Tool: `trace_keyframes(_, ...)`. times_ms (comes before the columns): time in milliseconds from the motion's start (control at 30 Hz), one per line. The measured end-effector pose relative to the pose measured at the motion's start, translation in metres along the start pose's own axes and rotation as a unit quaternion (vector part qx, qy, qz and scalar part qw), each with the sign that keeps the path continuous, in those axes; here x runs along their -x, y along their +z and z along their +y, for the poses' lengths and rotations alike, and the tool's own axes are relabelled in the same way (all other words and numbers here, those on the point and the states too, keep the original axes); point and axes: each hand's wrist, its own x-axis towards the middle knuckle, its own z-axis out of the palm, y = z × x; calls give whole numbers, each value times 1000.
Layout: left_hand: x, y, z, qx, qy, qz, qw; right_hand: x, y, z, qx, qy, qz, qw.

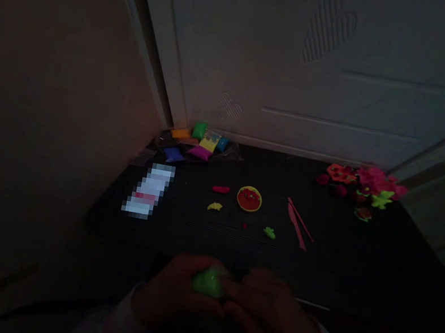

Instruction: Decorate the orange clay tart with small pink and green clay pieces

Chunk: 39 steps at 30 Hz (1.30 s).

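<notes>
A lump of bright green clay (208,282) sits between my two hands at the near edge of the dark mat (363,249). My left hand (170,289) curls round its left side, fingers closed on it. From the right, my right hand (265,312) pinches the lump with its fingertips. Farther out on the mat lie a round yellow-rimmed red clay disc (249,199), a small red roll (221,189), a yellow scrap (214,206), a green scrap (269,233) and two thin pink modelling tools (298,224).
Several small coloured clay packets (196,142) are piled at the mat's far left corner by a white door (310,61). Finished pink, red and green clay shapes (361,185) cluster at the far right. A pale paper sheet (149,189) lies left. The scene is very dim.
</notes>
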Motion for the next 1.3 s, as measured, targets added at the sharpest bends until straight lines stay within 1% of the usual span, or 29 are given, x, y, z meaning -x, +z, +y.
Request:
trace_keyframes(100, -1, 1, -1, -1, -1, -12, 1000, -3, 0, -1, -35, -5, -35, 999)
trace_keyframes(167, -2, 2, -4, 14, -4, -19, 1000, -3, 0, 1, -45, -9, -39, 998)
trace_keyframes(233, -3, 2, -6, 32, -5, -25, 999, -2, 0, 3, -47, -8, -9, 999)
trace_keyframes(300, -4, 3, -8, 40, -1, -23, 999, 0, 1, 5, -55, -2, 37, 998)
trace_keyframes(367, -4, 4, -9, 42, 8, -17, 999, 1, 1, 5, -72, 14, 61, 995)
trace_keyframes(500, -1, 7, -9, 52, 32, -15, 998, 2, -2, 5, -72, 35, 69, 994)
trace_keyframes(600, 1, 11, -8, 25, 29, -5, 999, 2, -4, 6, -74, 26, 64, 995)
trace_keyframes(633, 2, 12, -7, 23, 26, -1, 999, 1, -4, 6, -84, 32, 62, 994)
trace_keyframes(667, 2, 12, -6, 27, 26, 4, 999, 1, -4, 7, -97, 49, 65, 992)
trace_keyframes(767, 3, 14, -5, 37, 33, 35, 998, 0, -2, 7, -147, 131, 96, 976)
trace_keyframes(833, 3, 15, -5, 30, 37, 60, 997, -1, 0, 7, -178, 163, 102, 965)
trace_keyframes(933, 4, 16, -5, 34, 47, 90, 994, -3, 1, 6, -203, 167, 84, 961)
trace_keyframes(1067, 4, 17, -2, 63, 64, 107, 990, -6, 2, 6, -184, 160, 94, 965)
trace_keyframes(1133, 3, 17, 0, 60, 67, 131, 987, -7, 4, 7, -161, 145, 105, 971)
trace_keyframes(1233, 3, 15, 1, 33, 69, 179, 981, -7, 8, 8, -124, 124, 142, 974)
trace_keyframes(1300, 3, 13, 2, 15, 72, 197, 978, -7, 11, 8, -105, 113, 160, 975)
